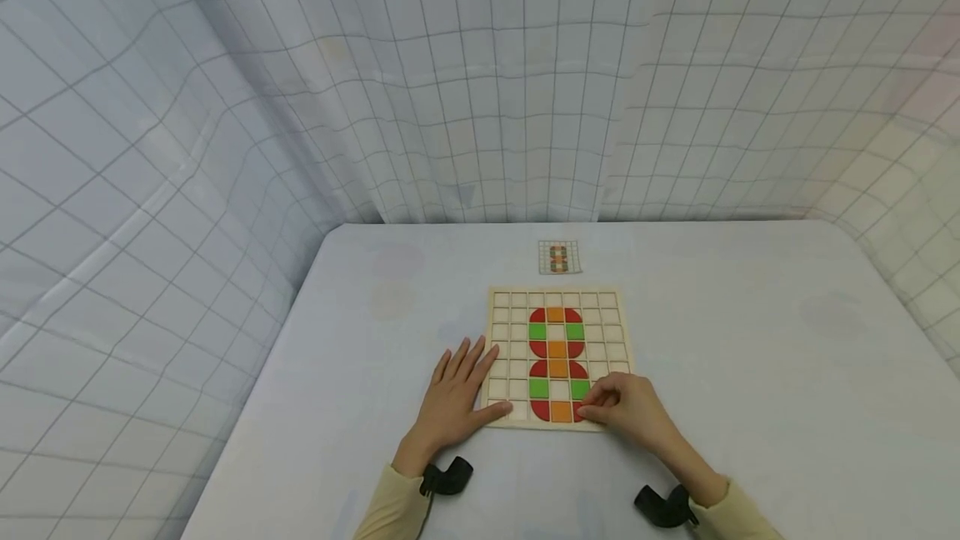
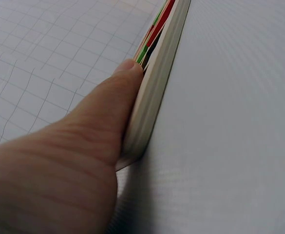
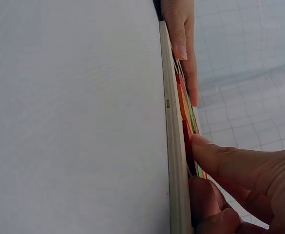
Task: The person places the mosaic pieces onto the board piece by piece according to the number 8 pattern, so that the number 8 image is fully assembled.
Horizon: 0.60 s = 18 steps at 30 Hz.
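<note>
A square wooden grid board (image 1: 498, 298) lies on the table, bearing a figure-eight pattern of tiles. Orange tiles (image 1: 558, 368) run up its middle, green tiles (image 1: 538, 388) flank them, and rounded red tiles (image 1: 539, 412) form the corners. My left hand (image 1: 453, 398) rests on the board's left edge with fingers spread and thumb on the lower-left cells. At the lower-right corner of the pattern, my right hand (image 1: 626, 408) pinches a red tile (image 3: 187, 141) with the thumb on it and the other fingers curled. Those fingers partly cover the tile.
Behind the board lies a small pattern card (image 1: 559, 257) showing the same figure. A white cloth covers the table (image 1: 750, 340). Grid-patterned curtains (image 1: 510, 107) surround the back and sides. Each wrist wears a black camera (image 1: 448, 477).
</note>
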Tool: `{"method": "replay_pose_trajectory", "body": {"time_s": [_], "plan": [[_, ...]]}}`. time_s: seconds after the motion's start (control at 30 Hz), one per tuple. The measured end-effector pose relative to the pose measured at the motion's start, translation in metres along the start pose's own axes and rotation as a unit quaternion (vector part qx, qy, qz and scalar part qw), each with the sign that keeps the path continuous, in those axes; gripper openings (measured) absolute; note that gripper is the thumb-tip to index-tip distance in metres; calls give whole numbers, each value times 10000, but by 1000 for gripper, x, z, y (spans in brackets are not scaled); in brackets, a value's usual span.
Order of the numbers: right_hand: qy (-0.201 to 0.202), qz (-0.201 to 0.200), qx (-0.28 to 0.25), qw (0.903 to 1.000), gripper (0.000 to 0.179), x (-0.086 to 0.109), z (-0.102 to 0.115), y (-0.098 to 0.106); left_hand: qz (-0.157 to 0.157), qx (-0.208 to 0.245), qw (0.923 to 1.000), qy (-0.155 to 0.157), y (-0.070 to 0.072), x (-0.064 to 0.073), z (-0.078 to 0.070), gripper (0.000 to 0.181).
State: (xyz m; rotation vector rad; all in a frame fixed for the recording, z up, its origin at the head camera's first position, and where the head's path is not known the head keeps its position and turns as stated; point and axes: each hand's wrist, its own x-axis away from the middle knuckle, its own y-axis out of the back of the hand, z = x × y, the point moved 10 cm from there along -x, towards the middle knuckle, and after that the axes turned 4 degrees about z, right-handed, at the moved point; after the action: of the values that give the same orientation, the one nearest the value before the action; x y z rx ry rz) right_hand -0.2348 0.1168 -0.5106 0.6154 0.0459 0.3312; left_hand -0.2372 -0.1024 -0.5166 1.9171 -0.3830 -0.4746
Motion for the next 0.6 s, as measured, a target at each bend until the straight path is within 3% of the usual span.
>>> {"method": "replay_pose_trajectory", "body": {"time_s": [0.33, 0.6], "plan": [[-5, -19, 153, 9999, 20, -7, -1, -1, -47, -83, 10000, 6, 1, 0, 4, 84], [242, -69, 349, 9991, 18, -6, 1, 1, -9, 58, 10000, 56, -4, 0, 4, 86]]}}
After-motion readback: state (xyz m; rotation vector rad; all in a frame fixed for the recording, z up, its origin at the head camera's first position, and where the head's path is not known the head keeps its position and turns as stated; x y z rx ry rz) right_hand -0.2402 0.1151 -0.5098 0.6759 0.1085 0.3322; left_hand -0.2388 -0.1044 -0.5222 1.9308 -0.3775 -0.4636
